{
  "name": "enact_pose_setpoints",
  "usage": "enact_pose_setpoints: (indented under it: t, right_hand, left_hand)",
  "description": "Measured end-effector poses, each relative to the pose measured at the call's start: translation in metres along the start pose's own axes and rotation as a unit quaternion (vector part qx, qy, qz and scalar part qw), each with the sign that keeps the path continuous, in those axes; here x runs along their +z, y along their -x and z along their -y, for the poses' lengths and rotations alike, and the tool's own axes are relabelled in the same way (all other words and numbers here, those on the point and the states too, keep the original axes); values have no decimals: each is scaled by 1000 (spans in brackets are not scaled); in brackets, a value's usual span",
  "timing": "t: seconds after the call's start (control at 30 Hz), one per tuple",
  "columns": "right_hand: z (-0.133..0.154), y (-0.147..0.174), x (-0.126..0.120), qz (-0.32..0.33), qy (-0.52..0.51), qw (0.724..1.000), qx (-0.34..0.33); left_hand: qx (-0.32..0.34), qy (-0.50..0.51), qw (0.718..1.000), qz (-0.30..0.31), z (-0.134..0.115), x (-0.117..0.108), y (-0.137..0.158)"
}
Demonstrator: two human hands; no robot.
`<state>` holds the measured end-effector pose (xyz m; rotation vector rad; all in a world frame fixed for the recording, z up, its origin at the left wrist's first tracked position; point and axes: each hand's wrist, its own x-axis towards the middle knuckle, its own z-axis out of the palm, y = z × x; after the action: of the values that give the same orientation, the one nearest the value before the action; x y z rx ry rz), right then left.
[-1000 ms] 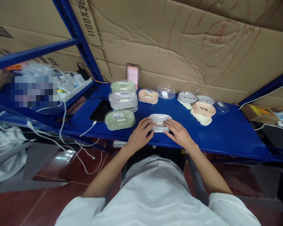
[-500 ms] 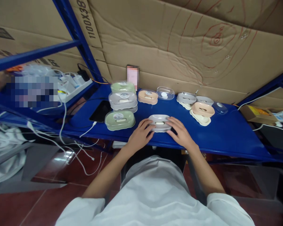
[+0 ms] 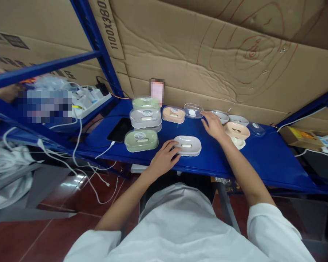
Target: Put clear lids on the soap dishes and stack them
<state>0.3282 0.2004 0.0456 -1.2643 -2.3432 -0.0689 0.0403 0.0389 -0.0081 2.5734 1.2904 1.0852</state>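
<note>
A grey soap dish with a pale oval slot in its middle stands near the table's front edge. My left hand is closed lightly on its left end, with fingertips over the rim and the thumb at the near side. Farther back, my right hand reaches out with fingers apart, its fingertips at the right edge of a clear oval lid bearing a round white sticker. Whether they touch the lid I cannot tell. My right hand partly hides a grey dish behind it.
Left of the dish stand lidded green, grey and peach soap dishes. A peach dish, a cream piece and another clear lid lie right. A dark phone or tablet and cables lie left.
My right hand has left the grey dish and moved away from me to the clear lid. My left hand stays at the dish. The camera view has shifted slightly.
</note>
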Motion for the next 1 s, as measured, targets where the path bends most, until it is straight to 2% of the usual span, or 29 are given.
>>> enact_pose_setpoints:
  t: [0.1, 0.2, 0.4, 0.57, 0.73, 0.9, 0.97, 1.0]
  right_hand:
    - [-18, -38, 17, 34, 44, 998, 27]
    - [-25, -50, 28, 47, 45, 997, 43]
    - [-35, -24, 26, 19, 34, 997, 67]
    - [-32, -13, 33, 20, 7, 998, 61]
    - [-26, -12, 36, -10, -84, 994, 66]
    - [-20, -8, 26, -64, -207, 972, 96]
    - [-15, -8, 17, -99, -275, 949, 117]
    - [-13, -8, 12, -114, -336, 925, 136]
  left_hand:
    - [4, -5, 1000, -1, -1, -2, 0]
    - [6, -3, 1000, -3, -1, -2, 0]
    - [-3, 3, 1000, 11, 1, 4, 3]
    - [3, -13, 1000, -4, -3, -3, 0]
    - [9, -8, 1000, -3, -2, -2, 1]
    - [9, -8, 1000, -1, 0, 1, 2]
    - [8, -6, 1000, -2, 0, 1, 2]
    - [6, -5, 1000, -1, -1, 0, 2]
